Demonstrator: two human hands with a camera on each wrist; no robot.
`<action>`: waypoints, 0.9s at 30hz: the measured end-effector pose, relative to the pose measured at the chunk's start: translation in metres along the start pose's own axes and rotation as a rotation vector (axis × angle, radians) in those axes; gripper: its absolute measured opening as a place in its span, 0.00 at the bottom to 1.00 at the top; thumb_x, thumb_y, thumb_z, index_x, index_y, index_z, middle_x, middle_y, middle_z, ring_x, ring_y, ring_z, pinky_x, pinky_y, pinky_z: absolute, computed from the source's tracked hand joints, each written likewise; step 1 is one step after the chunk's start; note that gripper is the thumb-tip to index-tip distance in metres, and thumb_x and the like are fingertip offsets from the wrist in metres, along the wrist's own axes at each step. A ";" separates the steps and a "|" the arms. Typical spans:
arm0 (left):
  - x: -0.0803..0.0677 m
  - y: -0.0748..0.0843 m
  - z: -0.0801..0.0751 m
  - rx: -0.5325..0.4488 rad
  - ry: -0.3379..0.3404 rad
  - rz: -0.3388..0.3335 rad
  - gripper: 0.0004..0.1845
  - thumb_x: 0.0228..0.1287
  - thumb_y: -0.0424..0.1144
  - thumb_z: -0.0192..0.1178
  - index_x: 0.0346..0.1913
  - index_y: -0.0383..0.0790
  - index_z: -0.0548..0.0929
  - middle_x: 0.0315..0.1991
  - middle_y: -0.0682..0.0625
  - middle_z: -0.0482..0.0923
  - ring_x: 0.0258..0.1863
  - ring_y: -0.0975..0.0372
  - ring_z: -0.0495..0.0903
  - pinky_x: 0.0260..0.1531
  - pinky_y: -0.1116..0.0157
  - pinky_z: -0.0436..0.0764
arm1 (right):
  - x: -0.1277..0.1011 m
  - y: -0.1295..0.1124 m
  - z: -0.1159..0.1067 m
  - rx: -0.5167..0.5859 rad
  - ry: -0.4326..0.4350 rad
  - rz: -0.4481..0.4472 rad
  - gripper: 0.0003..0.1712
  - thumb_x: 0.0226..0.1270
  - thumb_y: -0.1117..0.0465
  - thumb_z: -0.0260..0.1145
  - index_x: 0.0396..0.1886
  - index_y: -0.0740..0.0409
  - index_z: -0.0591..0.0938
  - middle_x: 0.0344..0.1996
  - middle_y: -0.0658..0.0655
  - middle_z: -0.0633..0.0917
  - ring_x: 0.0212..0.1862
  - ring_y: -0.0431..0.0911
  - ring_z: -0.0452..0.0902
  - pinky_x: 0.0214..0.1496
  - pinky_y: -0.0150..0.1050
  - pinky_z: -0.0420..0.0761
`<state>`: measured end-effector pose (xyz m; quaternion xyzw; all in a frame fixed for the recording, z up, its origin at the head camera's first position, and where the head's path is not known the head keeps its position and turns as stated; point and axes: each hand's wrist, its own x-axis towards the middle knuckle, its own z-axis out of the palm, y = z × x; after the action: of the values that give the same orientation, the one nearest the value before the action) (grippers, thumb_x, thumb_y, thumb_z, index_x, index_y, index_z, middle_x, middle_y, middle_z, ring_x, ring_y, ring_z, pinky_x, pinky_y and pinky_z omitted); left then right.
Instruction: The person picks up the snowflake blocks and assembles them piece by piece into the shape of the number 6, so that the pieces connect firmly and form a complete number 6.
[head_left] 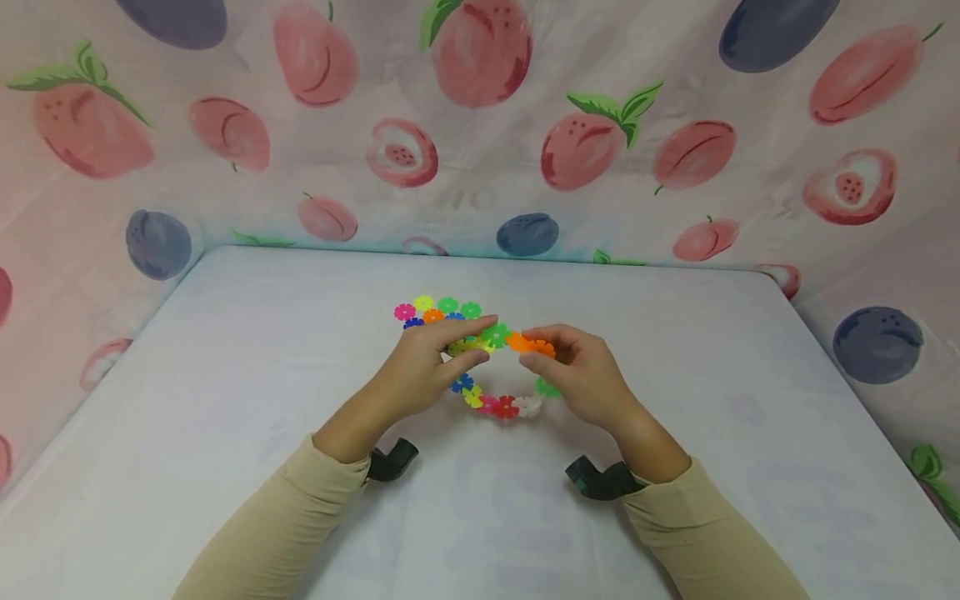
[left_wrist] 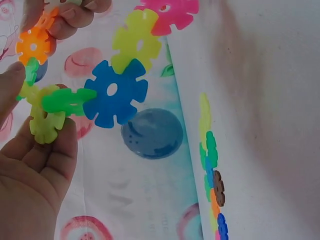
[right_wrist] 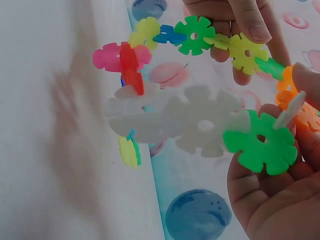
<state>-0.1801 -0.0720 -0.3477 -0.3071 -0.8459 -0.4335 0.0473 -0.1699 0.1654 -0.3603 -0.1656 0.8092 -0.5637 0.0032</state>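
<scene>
A chain of linked plastic snowflake discs hangs in a loop between both hands. In the head view, the left hand (head_left: pixel 412 367) pinches its yellow discs (right_wrist: pixel 248 53). Beside them is a green disc (head_left: pixel 497 336), touching the orange discs (head_left: pixel 534 345) that the right hand (head_left: pixel 588 375) grips between thumb and fingers. Lower down the loop run blue, yellow, pink, red (head_left: pixel 506 407) and white discs (head_left: pixel 528 406). Another green disc (right_wrist: pixel 261 142) lies close to the right palm in the right wrist view. The right fingers partly hide the links there.
Several loose discs (head_left: pixel 433 316) in mixed colours lie on the white table (head_left: pixel 285 400) behind the left hand. A black device (head_left: pixel 393 460) sits at the left wrist and another (head_left: pixel 600 479) at the right. A fruit-patterned cloth (head_left: pixel 465 192) hangs behind the table.
</scene>
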 end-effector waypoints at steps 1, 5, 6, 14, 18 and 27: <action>0.000 0.000 0.000 0.001 -0.001 -0.001 0.24 0.67 0.36 0.66 0.66 0.44 0.80 0.39 0.54 0.85 0.32 0.64 0.76 0.24 0.67 0.76 | 0.000 0.000 0.000 0.004 0.001 0.005 0.17 0.69 0.65 0.68 0.55 0.67 0.82 0.44 0.60 0.85 0.41 0.50 0.80 0.45 0.32 0.81; 0.000 0.000 -0.001 -0.011 -0.009 -0.011 0.25 0.66 0.35 0.67 0.66 0.44 0.80 0.36 0.54 0.86 0.29 0.65 0.77 0.20 0.68 0.73 | 0.000 0.000 0.002 0.025 -0.008 0.013 0.16 0.68 0.66 0.69 0.53 0.68 0.82 0.42 0.60 0.85 0.40 0.50 0.81 0.44 0.32 0.82; -0.001 0.000 -0.001 -0.018 -0.010 -0.017 0.25 0.66 0.35 0.67 0.65 0.44 0.80 0.36 0.54 0.86 0.29 0.65 0.77 0.20 0.68 0.72 | 0.000 0.000 0.002 0.030 -0.009 0.012 0.16 0.68 0.67 0.69 0.52 0.68 0.82 0.42 0.60 0.85 0.40 0.50 0.81 0.44 0.32 0.82; -0.002 0.000 -0.001 -0.046 -0.014 -0.028 0.23 0.65 0.35 0.68 0.64 0.43 0.81 0.38 0.53 0.88 0.28 0.64 0.78 0.16 0.67 0.67 | 0.000 0.002 0.002 0.036 0.006 0.009 0.15 0.66 0.68 0.70 0.51 0.70 0.83 0.40 0.61 0.85 0.38 0.50 0.82 0.42 0.32 0.83; -0.001 0.000 -0.001 -0.043 -0.025 -0.028 0.22 0.66 0.36 0.67 0.63 0.44 0.82 0.41 0.52 0.88 0.24 0.62 0.75 0.15 0.67 0.65 | 0.000 0.002 0.003 0.038 0.006 0.021 0.15 0.65 0.68 0.70 0.51 0.69 0.84 0.41 0.61 0.86 0.39 0.51 0.82 0.42 0.32 0.83; -0.001 0.000 -0.002 -0.063 -0.022 -0.072 0.23 0.67 0.37 0.66 0.65 0.44 0.81 0.30 0.53 0.83 0.21 0.60 0.70 0.17 0.67 0.67 | 0.002 0.003 0.001 0.047 -0.014 0.039 0.19 0.68 0.66 0.69 0.57 0.68 0.81 0.48 0.62 0.84 0.44 0.52 0.82 0.45 0.32 0.82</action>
<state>-0.1794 -0.0740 -0.3472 -0.2826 -0.8428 -0.4579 0.0127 -0.1725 0.1647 -0.3629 -0.1536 0.7988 -0.5811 0.0236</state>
